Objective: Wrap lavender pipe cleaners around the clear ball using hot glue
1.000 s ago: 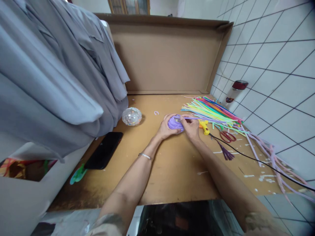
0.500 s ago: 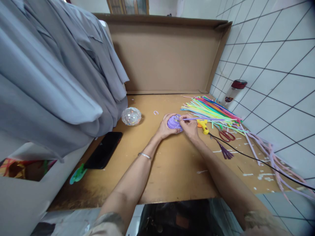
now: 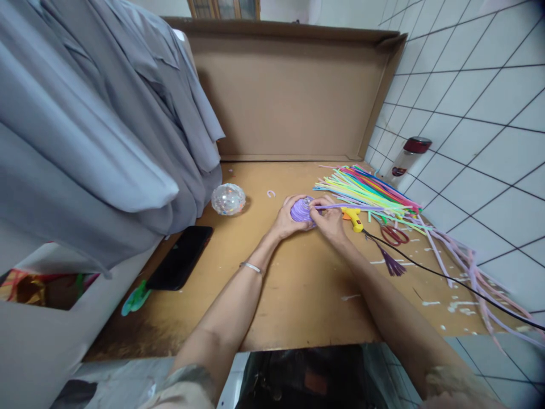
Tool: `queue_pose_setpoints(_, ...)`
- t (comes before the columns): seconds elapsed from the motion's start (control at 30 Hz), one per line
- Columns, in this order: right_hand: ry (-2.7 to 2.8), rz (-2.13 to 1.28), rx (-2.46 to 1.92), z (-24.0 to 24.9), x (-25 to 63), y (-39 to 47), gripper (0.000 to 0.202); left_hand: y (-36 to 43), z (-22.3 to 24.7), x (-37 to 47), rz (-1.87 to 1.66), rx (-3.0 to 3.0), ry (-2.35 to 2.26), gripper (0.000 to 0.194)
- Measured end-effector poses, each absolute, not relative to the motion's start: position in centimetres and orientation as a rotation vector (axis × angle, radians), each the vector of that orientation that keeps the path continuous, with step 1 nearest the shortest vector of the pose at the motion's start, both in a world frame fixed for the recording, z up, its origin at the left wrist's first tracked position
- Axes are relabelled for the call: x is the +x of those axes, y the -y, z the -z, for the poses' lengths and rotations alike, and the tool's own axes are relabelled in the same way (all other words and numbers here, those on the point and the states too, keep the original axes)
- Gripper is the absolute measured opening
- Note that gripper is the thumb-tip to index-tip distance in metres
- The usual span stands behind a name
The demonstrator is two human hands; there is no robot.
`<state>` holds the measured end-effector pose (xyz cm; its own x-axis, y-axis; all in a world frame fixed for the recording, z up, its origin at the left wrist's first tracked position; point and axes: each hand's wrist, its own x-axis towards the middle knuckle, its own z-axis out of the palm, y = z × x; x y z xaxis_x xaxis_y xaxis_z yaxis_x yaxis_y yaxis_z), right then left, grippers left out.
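Observation:
A round purple piece [image 3: 301, 209], coiled from pipe cleaners, sits in my left hand [image 3: 286, 219], whose fingers wrap around its far and near sides. My right hand [image 3: 328, 220] pinches a long purple pipe cleaner [image 3: 353, 205] against the right side of the coil. The loose length of this pipe cleaner runs out to the right, over the yellow glue gun [image 3: 353, 219]. Part of the coil is hidden behind my right fingers. To the left stands a clear faceted ball or bowl [image 3: 228, 199], apart from both hands.
Colourful pipe cleaners [image 3: 366, 190] lie in a heap at the right, near red-handled scissors [image 3: 395, 234] and a purple tassel [image 3: 392, 260]. A black cable [image 3: 430, 271] crosses the table's right side. A phone [image 3: 182, 258] lies left. Cardboard [image 3: 289, 96] stands behind; a lidded bottle [image 3: 406, 162] leans by the wall.
The camera view has shifted slightly. Both hands keep their hold on the purple coil and pipe cleaner, with hardly any visible movement.

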<state>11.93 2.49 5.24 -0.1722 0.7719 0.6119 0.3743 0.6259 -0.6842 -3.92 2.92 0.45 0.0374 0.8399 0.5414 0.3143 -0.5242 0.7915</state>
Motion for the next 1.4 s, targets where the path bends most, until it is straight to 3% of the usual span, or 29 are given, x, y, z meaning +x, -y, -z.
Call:
queue_pose_setpoints(0.93,1.792,-0.411,-0.779,-4.2,12.1,-3.0,0.013,-2.8,-0.6,-4.7,-1.416,1.888,-1.087,0.084)
queue_pose_setpoints(1.17,1.811,-0.424,-0.75,-3.9,12.1,-3.1,0.015,-2.8,-0.4,-4.8,-1.467,1.802,-1.034,0.058)
queue_pose_setpoints(1.4,1.815,-0.428,-0.757,-3.9,11.9,-3.2,0.014,-3.8,0.4,-4.5,-1.569,1.738,-1.027,0.051)
